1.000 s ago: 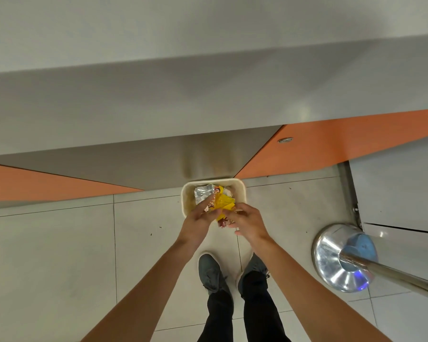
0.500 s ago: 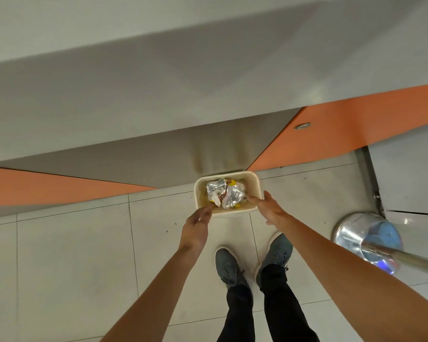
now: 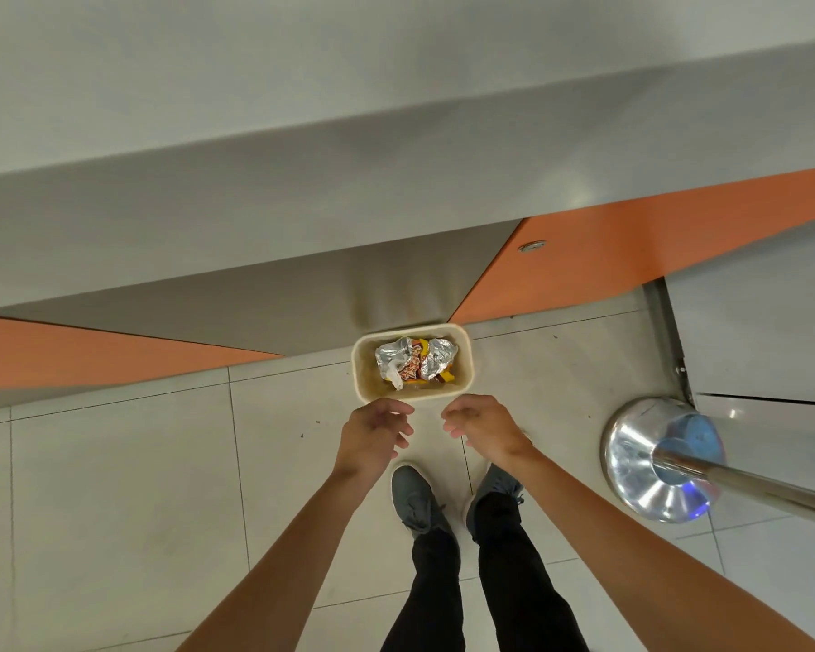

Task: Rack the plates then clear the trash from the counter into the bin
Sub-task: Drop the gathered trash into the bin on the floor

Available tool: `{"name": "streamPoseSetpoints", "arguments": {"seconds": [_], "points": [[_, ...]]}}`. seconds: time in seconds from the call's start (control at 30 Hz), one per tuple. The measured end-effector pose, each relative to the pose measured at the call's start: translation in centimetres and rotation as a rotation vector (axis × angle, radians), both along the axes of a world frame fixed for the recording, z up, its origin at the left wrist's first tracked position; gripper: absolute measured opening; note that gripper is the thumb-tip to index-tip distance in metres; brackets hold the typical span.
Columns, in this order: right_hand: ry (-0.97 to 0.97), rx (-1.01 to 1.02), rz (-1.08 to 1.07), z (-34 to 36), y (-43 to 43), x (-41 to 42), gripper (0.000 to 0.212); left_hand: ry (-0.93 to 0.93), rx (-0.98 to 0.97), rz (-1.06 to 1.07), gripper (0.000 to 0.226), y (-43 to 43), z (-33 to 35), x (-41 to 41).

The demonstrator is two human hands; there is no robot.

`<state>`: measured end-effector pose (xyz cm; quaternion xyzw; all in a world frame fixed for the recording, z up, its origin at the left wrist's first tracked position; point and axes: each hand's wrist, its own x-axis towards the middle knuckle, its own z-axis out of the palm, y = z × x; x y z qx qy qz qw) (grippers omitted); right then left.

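Bin [image 3: 467, 364] sits on the floor tiles [image 3: 114, 487], far edge against the grey counter base [image 3: 255, 312]. It's a rounded rectangle with its mouth up toward us and its long axis running left-right along the counter front. Trash is inside: left foil wad [image 3: 389, 357], right foil wad [image 3: 439, 357], yellow-orange wrapper [image 3: 415, 368] between them. Our left hand [image 3: 375, 432] and right hand [image 3: 483, 425] hover just short of the near rim, apart from each other, fingers loosely curled, both empty. Our shoes [image 3: 412, 498] point at the bin. Steel post base [image 3: 641, 458] stands well off to the right.
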<state>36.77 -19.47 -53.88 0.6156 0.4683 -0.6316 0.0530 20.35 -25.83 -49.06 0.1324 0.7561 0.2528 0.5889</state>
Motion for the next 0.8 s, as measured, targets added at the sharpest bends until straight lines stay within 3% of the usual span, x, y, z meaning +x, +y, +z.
{"name": "streamPoseSetpoints", "arguments": {"seconds": [0.2, 0.33, 0.57, 0.67, 0.8], "points": [[0.140, 0.182, -0.019, 10.9, -0.2, -0.3, 0.011, 0.048, 0.187, 0.027, 0.023, 0.0, 7.4, 1.8], [0.285, 0.336, -0.121, 19.3, 0.9, 0.4, 0.019, 0.094, 0.419, -0.051, 0.032, 1.0, 15.4, 3.4], [0.494, 0.627, -0.250, 31.1, 5.5, 2.1, 0.020, 0.203, 0.814, -0.170, 0.023, 7.3, 27.5, 4.3], [0.498, 0.715, -0.238, 34.0, 8.1, 3.2, 0.023, 0.259, 0.924, -0.198, 0.024, 10.7, 30.6, 4.0], [0.369, 0.835, -0.152, 36.8, 12.1, 5.5, 0.017, 0.447, 0.934, -0.324, 0.028, 15.1, 32.5, 4.3]]}}
